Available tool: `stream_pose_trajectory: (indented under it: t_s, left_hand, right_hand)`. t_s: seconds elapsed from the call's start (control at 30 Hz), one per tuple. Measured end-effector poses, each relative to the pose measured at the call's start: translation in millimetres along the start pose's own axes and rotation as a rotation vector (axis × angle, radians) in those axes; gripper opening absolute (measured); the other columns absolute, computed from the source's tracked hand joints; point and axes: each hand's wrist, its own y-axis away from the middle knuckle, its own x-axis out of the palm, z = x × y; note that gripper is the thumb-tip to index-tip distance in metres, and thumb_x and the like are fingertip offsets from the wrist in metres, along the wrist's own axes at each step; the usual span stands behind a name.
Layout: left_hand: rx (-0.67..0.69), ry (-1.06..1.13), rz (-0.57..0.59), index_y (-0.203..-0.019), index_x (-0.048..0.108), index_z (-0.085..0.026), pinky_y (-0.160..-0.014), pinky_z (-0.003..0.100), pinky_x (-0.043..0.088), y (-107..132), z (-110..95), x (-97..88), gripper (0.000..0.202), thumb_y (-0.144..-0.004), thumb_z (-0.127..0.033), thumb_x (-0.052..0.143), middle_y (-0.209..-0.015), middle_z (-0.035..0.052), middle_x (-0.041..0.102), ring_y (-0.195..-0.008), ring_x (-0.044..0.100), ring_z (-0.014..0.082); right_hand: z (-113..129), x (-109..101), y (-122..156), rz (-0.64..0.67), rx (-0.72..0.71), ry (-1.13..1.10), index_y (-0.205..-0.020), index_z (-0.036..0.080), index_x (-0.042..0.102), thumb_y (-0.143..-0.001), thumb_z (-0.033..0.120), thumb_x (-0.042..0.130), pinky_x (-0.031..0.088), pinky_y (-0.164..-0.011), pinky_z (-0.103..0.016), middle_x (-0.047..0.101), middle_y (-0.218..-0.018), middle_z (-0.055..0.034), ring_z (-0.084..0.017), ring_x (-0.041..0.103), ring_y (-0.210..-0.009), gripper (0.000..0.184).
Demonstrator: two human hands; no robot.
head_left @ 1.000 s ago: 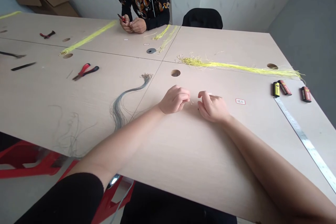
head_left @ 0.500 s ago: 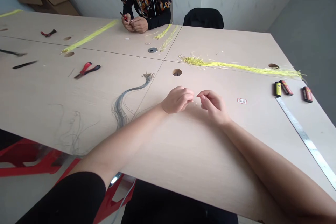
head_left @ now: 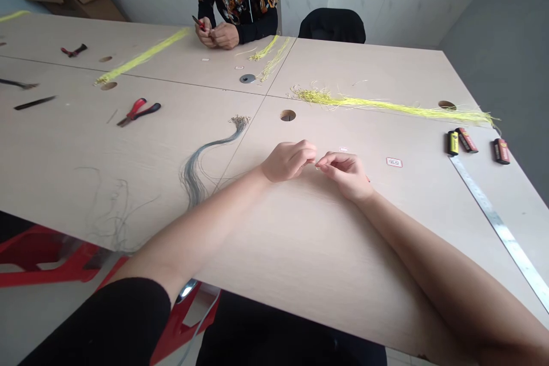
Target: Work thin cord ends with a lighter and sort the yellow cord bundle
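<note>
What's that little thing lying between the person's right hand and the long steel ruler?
In the head view, a small white label with a red outline lies between the right hand and the steel ruler, touching neither.

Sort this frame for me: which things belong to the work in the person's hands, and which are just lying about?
In use: left hand, right hand, tiny pale bit at their fingertips.

Lying about: grey wire strand bundle, red-and-black-handled pliers, long steel ruler, yellow fibre bundle.
</note>
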Motion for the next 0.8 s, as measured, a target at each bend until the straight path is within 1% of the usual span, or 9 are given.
stream_pose_trajectory:
  t_s: [0.1, 0.2, 0.3, 0.47, 0.57, 0.67, 0.73, 0.8]
  left_hand:
    - [-0.013, 0.0, 0.015, -0.092, 0.043, -0.023, -0.056, 0.019, 0.04, 1.2, 0.0, 0.4, 0.013, -0.09, -0.01, 0.041, -0.08, -0.001, 0.061, -0.064, 0.056, 0.0077]
    - [-0.059, 0.001, 0.083, -0.09, 0.044, -0.023, -0.054, 0.019, 0.039, 2.8, 0.2, 0.7, 0.01, -0.092, -0.015, 0.039, -0.079, -0.0008, 0.062, -0.063, 0.057, 0.0076]
    - [-0.091, -0.018, 0.144, -0.087, 0.047, -0.022, -0.053, 0.02, 0.039, 3.6, -0.1, 0.9, 0.012, -0.095, -0.02, 0.037, -0.078, 0.0, 0.063, -0.061, 0.058, 0.008]
    - [-0.13, 0.041, 0.156, -0.087, 0.047, -0.022, -0.054, 0.02, 0.038, 3.6, -0.3, 1.9, 0.014, -0.096, -0.022, 0.036, -0.079, 0.0012, 0.063, -0.063, 0.058, 0.0084]
    - [-0.229, 0.131, 0.188, -0.087, 0.046, -0.021, -0.055, 0.021, 0.039, 4.7, -0.7, 2.4, 0.016, -0.097, -0.027, 0.035, -0.078, 0.0022, 0.063, -0.063, 0.058, 0.0093]
    - [-0.392, 0.243, 0.208, -0.093, 0.046, -0.02, -0.055, 0.021, 0.04, 5.6, -2.5, 1.3, 0.017, -0.097, -0.031, 0.035, -0.076, 0.0019, 0.064, -0.057, 0.056, 0.0087]
    - [-0.475, 0.331, 0.214, -0.099, 0.047, -0.02, -0.055, 0.021, 0.04, 4.5, -4.4, 0.1, 0.017, -0.097, -0.034, 0.037, -0.072, 0.0001, 0.063, -0.053, 0.054, 0.0083]
    - [-0.512, 0.429, 0.215, -0.1, 0.048, -0.02, -0.053, 0.02, 0.039, 1.5, -6.4, -0.8, 0.019, -0.095, -0.036, 0.041, -0.066, -0.0027, 0.06, -0.049, 0.05, 0.0077]
  right_hand:
    - [2.4, 1.3, -0.1, -0.001, -0.003, 0.019, -0.073, 0.02, 0.071, -0.074, 0.043, 0.073, 0.047, -0.068, -0.031, 0.066, -0.074, -0.0026, -0.014, 0.058, -0.07, 0.023]
    - [2.8, 1.3, -0.5, 0.0, 0.008, 0.038, -0.072, 0.02, 0.07, -0.073, 0.047, 0.073, 0.048, -0.07, -0.032, 0.067, -0.075, -0.0032, -0.015, 0.059, -0.071, 0.027]
    - [1.7, 1.2, -1.0, 0.005, 0.0, 0.041, -0.071, 0.02, 0.069, -0.073, 0.048, 0.072, 0.049, -0.072, -0.032, 0.067, -0.075, -0.0035, -0.016, 0.06, -0.073, 0.028]
    - [2.1, 2.5, -1.6, 0.003, -0.022, 0.046, -0.07, 0.02, 0.067, -0.074, 0.047, 0.071, 0.049, -0.07, -0.032, 0.067, -0.072, -0.0035, -0.016, 0.06, -0.071, 0.027]
    - [3.5, 3.3, -2.0, -0.02, -0.023, 0.079, -0.067, 0.019, 0.064, -0.075, 0.045, 0.069, 0.046, -0.063, -0.03, 0.064, -0.068, -0.0025, -0.014, 0.056, -0.065, 0.028]
    - [4.1, 3.5, -2.4, -0.054, -0.003, 0.127, -0.065, 0.019, 0.059, -0.075, 0.045, 0.067, 0.042, -0.059, -0.028, 0.061, -0.066, -0.0014, -0.012, 0.052, -0.061, 0.029]
    - [3.9, 3.5, -2.6, -0.082, 0.014, 0.155, -0.064, 0.019, 0.057, -0.075, 0.044, 0.065, 0.04, -0.057, -0.026, 0.057, -0.063, 0.0001, -0.011, 0.048, -0.059, 0.028]
    - [3.7, 3.6, -2.8, -0.118, 0.036, 0.177, -0.063, 0.019, 0.053, -0.075, 0.041, 0.063, 0.035, -0.053, -0.025, 0.052, -0.058, 0.0024, -0.009, 0.042, -0.054, 0.027]
